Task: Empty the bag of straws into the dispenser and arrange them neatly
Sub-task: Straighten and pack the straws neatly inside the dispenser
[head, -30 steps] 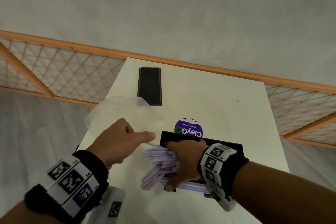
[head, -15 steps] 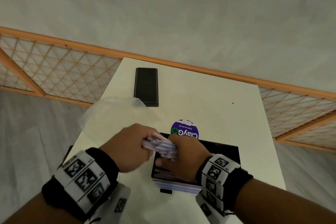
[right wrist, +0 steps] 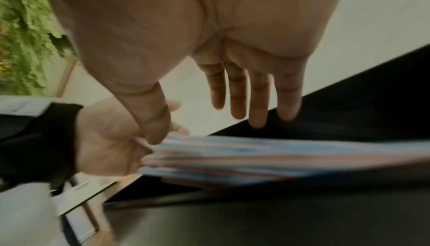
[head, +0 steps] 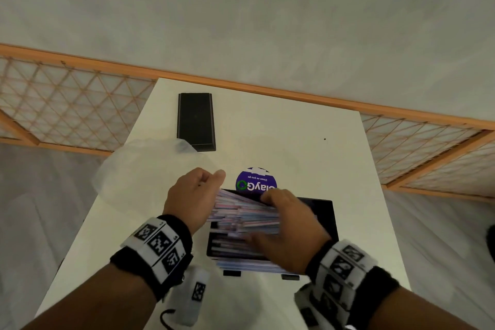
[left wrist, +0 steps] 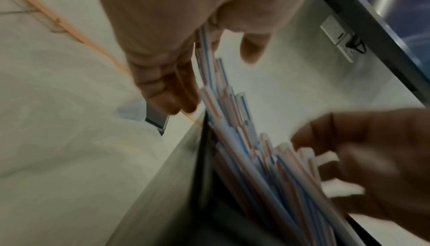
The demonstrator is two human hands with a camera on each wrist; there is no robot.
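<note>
A bundle of red- and blue-striped straws (head: pixel 241 213) lies across the open black dispenser (head: pixel 325 213) on the white table (head: pixel 294 142), its left ends sticking out past the dispenser's left wall. My left hand (head: pixel 187 195) stands flat against those ends, with straight fingers (left wrist: pixel 167 88) and the palm touching the straw tips (left wrist: pixel 223 106). My right hand (head: pixel 289 225) lies over the bundle with straight, spread fingers (right wrist: pixel 237 91) and its thumb resting on the straws (right wrist: pixel 256 158). More straws (head: pixel 249 265) show at the dispenser's near edge. The clear plastic bag (head: pixel 139 169) lies limp at the left.
A black rectangular lid (head: pixel 196 120) lies at the far left of the table. A purple round sticker (head: pixel 255 182) sits just behind the dispenser. A wooden lattice railing (head: pixel 67 104) runs behind the table. The table's left edge is close to the bag.
The bundle has come down from the left side into the dispenser. My left hand has let go of the straw ends and now stands flat against them. The right hand has spread over the bundle.
</note>
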